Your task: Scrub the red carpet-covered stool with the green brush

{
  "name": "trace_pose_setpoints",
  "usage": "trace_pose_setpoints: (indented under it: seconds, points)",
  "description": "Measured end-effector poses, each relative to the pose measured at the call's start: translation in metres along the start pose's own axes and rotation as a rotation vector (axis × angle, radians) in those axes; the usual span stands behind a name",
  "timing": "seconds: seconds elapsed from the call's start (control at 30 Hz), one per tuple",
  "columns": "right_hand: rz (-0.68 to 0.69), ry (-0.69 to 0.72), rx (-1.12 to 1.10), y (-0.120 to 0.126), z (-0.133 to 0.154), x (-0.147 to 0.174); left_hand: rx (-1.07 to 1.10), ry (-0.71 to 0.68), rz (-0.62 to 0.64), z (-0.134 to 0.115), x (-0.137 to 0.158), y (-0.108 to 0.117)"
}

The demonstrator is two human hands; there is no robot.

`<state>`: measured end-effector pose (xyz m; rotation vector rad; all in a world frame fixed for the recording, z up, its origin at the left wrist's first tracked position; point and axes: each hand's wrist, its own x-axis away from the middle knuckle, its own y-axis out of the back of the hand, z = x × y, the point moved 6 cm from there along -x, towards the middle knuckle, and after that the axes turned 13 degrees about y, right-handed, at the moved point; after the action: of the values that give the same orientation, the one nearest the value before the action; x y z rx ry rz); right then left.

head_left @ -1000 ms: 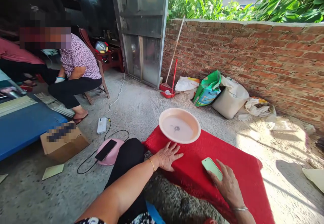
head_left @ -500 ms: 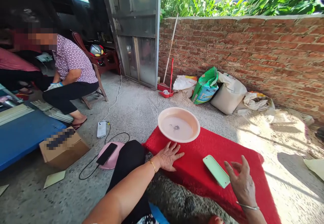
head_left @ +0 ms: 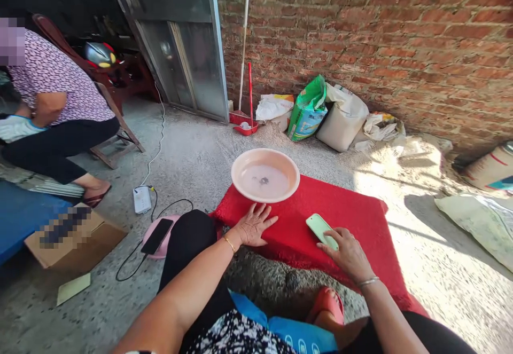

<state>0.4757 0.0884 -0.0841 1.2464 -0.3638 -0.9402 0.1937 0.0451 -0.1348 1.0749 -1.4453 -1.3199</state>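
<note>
My left hand (head_left: 253,227) lies flat with spread fingers on the red cloth (head_left: 340,199), just in front of the basin. The peach-coloured plastic basin (head_left: 240,175) stands on the cloth's far left part, with cloudy liquid and a small dark clump in it. To the right, my right hand (head_left: 348,251) is closed on the near end of a light green phone case (head_left: 319,228), its thumb on the left edge and fingers on the other. The case rests on the cloth; I cannot tell whether a phone is in it.
A black phone (head_left: 157,236) with a cable lies on a pink stool (head_left: 158,253) by my left knee. Further left are a cardboard box (head_left: 88,244), a power strip (head_left: 141,199) and a seated person (head_left: 68,87). Sacks (head_left: 342,119) and a red dustpan (head_left: 245,128) line the brick wall (head_left: 340,39).
My right hand has come down from above the cloth and taken hold of the green phone case. The view has tilted down and turned right. My left hand stays on the cloth.
</note>
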Motion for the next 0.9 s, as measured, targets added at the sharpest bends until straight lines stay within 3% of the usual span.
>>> trace_pose_setpoints:
  seconds: [0.37, 0.47, 0.6, 0.7, 0.8, 0.9]
  points:
    - [0.092, -0.022, 0.081, -0.015, 0.002, -0.008, -0.015, 0.01, -0.023, 0.001, -0.001, -0.001]
    - [0.075, 0.0, 0.112, -0.013, 0.025, -0.016, -0.019, 0.006, -0.038, 0.002, -0.001, 0.0]
    - [0.067, 0.197, 0.081, -0.021, 0.082, -0.025, -0.038, -0.004, -0.047, 0.002, -0.001, 0.0]
    - [0.092, 0.239, 0.092, -0.032, 0.105, -0.03, -0.051, -0.016, -0.042, 0.002, -0.001, 0.0]
    - [0.155, 0.15, 0.148, -0.034, 0.088, -0.027, -0.048, -0.008, -0.045, 0.001, 0.0, 0.003]
    - [0.195, -0.04, 0.213, -0.014, 0.031, -0.004, -0.025, -0.004, -0.04, -0.001, 0.001, 0.007]
